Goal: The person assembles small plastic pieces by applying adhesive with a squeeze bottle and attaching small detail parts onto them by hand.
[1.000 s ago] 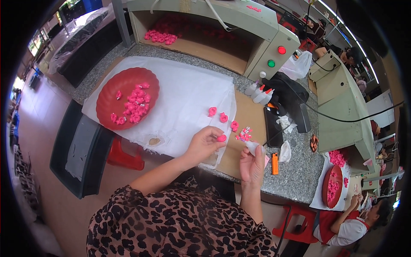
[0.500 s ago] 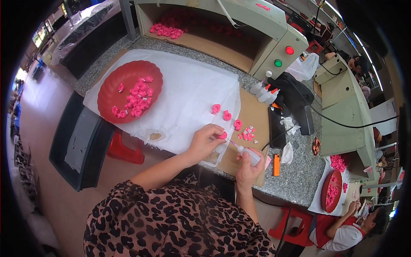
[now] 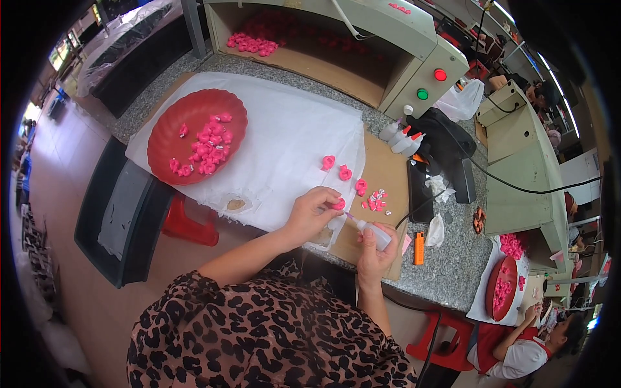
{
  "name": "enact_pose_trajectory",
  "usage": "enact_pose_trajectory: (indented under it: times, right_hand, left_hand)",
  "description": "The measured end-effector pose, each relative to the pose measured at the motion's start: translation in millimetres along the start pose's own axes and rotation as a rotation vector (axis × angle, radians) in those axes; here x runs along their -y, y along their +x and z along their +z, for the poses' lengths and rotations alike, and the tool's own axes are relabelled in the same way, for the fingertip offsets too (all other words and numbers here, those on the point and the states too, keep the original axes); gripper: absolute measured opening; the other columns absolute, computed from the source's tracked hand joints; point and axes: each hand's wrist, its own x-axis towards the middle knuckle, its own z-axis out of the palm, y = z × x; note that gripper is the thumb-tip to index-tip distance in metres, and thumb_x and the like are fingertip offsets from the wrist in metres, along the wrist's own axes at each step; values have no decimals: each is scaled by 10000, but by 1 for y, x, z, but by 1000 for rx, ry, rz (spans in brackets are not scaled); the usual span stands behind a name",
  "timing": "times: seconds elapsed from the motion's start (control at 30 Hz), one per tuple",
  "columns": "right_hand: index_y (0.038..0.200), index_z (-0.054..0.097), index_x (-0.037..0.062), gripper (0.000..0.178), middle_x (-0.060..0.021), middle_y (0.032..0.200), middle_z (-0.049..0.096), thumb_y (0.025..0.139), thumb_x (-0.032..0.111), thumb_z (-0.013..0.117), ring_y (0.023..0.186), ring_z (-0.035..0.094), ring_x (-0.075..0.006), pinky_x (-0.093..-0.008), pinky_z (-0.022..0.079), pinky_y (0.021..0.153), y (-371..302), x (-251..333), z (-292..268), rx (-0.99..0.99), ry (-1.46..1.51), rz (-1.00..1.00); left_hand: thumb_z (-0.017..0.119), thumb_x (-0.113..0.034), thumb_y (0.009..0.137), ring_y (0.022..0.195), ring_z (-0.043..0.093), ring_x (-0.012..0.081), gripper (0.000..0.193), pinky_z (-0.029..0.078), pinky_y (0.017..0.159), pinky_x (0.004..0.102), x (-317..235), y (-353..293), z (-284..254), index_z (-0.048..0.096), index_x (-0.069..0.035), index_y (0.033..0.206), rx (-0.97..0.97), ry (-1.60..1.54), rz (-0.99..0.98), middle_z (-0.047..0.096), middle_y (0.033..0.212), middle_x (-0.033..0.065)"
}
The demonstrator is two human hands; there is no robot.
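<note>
Between its fingertips my left hand (image 3: 312, 213) pinches a small pink piece (image 3: 337, 204). My right hand (image 3: 376, 255) is closed round a translucent squeeze bottle (image 3: 376, 237), whose thin nozzle meets or nearly touches the pink piece; I cannot tell which. Beyond my hands, three pink pieces (image 3: 345, 172) lie in a slanting row at the white sheet's right side. To the right of them is a cluster of smaller pink and whitish bits (image 3: 375, 200) on brown cardboard. A red scalloped plate (image 3: 169, 139) at the left holds many more pink pieces (image 3: 210, 145).
Several white bottles (image 3: 402, 140), some red-tipped, stand at the bench's back right. Near them are a black tray (image 3: 419, 200), crumpled tissue and an orange lighter (image 3: 419, 249). A grey cabinet (image 3: 414, 71) with pink pieces inside spans the back. Another person (image 3: 517, 349) works at far right.
Both hands keep nearly the same pose, with the nozzle still at the pink piece. The whole view has shifted very slightly.
</note>
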Motion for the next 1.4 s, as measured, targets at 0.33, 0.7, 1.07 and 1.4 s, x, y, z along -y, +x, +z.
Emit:
enact_pose_trajectory:
  times: [0.33,0.7,1.07,1.4]
  right_hand:
    - [899,452,-9,166,-81,821,495,780,41,555,633,500,-115,-211,418,566,0,0,0,6,-37,-18]
    - [888,456,-12,162,-81,814,495,778,47,559,614,500,-116,-213,419,555,1,0,-1,1,-35,-33]
    - [892,453,-10,167,-95,772,525,781,60,558,599,501,-124,-218,420,544,6,-2,-2,-49,5,-1]
    - [895,460,-5,170,-91,763,530,781,72,560,589,503,-128,-215,415,531,8,-1,-2,-67,57,21]
  left_hand:
    - [610,47,680,737,567,139,140,476,620,223,-1,0,-1,522,24,786,4,15,17,544,895,100]
    - [604,52,683,751,566,141,138,483,630,223,-2,0,0,521,22,790,3,-7,0,542,902,98]
    - [613,32,684,769,566,131,157,483,635,227,4,-1,-2,536,23,820,34,-54,-49,554,932,101]
    - [613,-12,706,748,562,126,189,468,632,228,3,-1,-4,542,19,878,76,-43,-61,561,937,95]
